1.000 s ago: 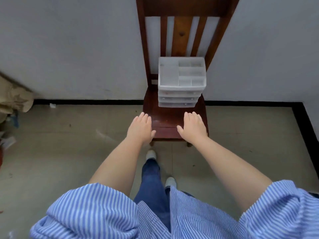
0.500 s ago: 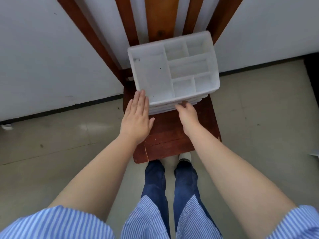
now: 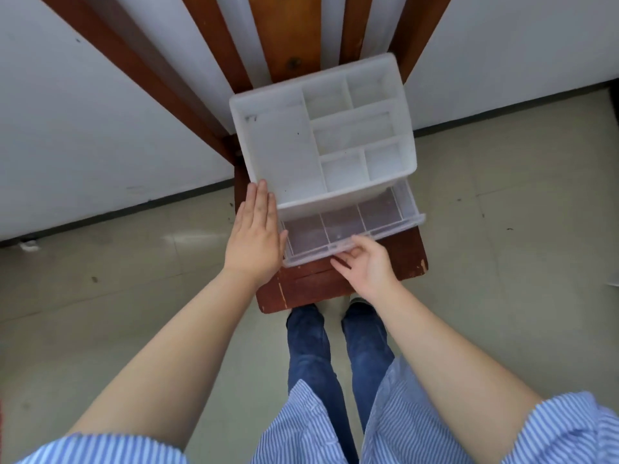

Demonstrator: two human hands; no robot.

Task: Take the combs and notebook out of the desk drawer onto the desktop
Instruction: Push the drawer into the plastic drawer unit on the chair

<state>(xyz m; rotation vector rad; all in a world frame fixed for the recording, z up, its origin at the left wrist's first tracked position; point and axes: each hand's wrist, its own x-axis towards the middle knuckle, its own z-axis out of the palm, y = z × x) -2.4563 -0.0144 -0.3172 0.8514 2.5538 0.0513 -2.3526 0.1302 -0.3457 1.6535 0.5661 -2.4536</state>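
Observation:
A white plastic organiser (image 3: 284,155) with an open compartmented top stands on a dark red wooden chair seat (image 3: 405,256). A clear drawer (image 3: 385,209) sticks out from its front, split into three sections that look empty. My right hand (image 3: 365,262) grips the front edge of that drawer, fingers curled on the lip. My left hand (image 3: 256,236) lies flat against the organiser's left side, fingers straight. No comb or notebook shows in any visible compartment.
The chair back's slats (image 3: 294,35) rise against a white wall behind the organiser. Pale tiled floor (image 3: 100,296) surrounds the chair. My legs in blue jeans (image 3: 308,346) stand just in front of the seat edge.
My right hand took the drawer front and drew the drawer out. My left hand slid up along the organiser's left side. The camera moved closer.

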